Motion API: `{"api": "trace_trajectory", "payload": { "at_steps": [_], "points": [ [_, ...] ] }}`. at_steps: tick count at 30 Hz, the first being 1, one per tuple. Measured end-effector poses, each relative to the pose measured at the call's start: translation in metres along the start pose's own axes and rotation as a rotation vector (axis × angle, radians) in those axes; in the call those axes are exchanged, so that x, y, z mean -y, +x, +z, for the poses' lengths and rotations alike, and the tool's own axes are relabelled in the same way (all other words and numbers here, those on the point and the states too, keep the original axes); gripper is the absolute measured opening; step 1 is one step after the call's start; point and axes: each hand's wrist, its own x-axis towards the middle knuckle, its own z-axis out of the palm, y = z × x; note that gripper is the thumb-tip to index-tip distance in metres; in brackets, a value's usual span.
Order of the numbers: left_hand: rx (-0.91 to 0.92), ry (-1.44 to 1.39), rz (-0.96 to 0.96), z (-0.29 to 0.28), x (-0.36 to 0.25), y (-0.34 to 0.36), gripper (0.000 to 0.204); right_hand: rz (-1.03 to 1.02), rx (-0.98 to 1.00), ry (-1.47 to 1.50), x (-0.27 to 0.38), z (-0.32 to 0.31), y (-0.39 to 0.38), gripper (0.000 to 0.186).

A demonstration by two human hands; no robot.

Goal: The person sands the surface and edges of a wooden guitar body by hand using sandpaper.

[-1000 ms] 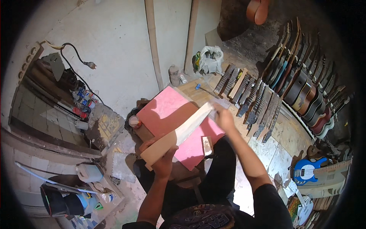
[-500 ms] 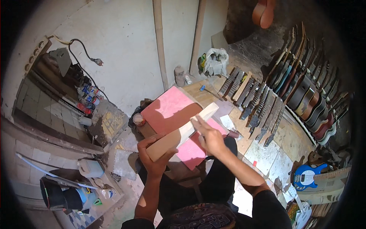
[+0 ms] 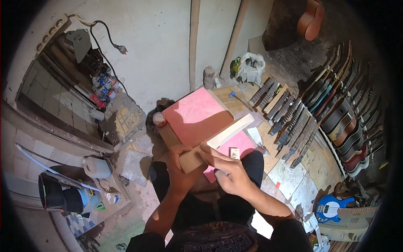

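My left hand (image 3: 181, 166) is wrapped round the near end of a long pale block of wood (image 3: 228, 133), which slants up and away to the right. My right hand (image 3: 226, 166) presses its fingers together against the wood close to that end, thumb tucked below. Whatever lies under those fingers, if anything, is hidden. Beneath the block is a pink board (image 3: 195, 111) on a low stand, partly in shadow. A small pale box (image 3: 234, 153) rests on the pink surface beside my right hand.
An open tin (image 3: 159, 119) stands left of the pink board. Guitar necks (image 3: 289, 122) lie in a row on the floor at right, near racked guitar bodies (image 3: 340, 126). A blue bass guitar (image 3: 329, 208) lies lower right; a jug (image 3: 97, 166) stands left.
My right hand has slid along the wood toward its near end, beside my left hand. The small pale box has come into sight. The whole view has shifted slightly.
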Motion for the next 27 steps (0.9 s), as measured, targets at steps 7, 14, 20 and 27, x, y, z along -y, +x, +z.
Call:
{"api": "trace_trajectory", "payload": {
  "at_steps": [7, 14, 20, 27],
  "points": [
    [-0.03, -0.069, 0.08, 0.004, -0.008, 0.004, 0.06, 0.161, -0.088, 0.058, -0.022, -0.001, -0.003, 0.07],
    [-0.014, -0.13, 0.051, 0.005, -0.015, 0.002, 0.06, 0.175, -0.191, 0.09, -0.064, 0.003, -0.013, 0.067],
    [-0.016, -0.012, 0.082, 0.002, -0.007, -0.008, 0.061, 0.051, -0.076, 0.194, -0.047, 0.004, -0.018, 0.071],
    [-0.049, -0.138, 0.039, 0.002, -0.009, -0.011, 0.063, 0.033, 0.007, 0.116, -0.022, 0.0, -0.005, 0.077]
  ]
}}
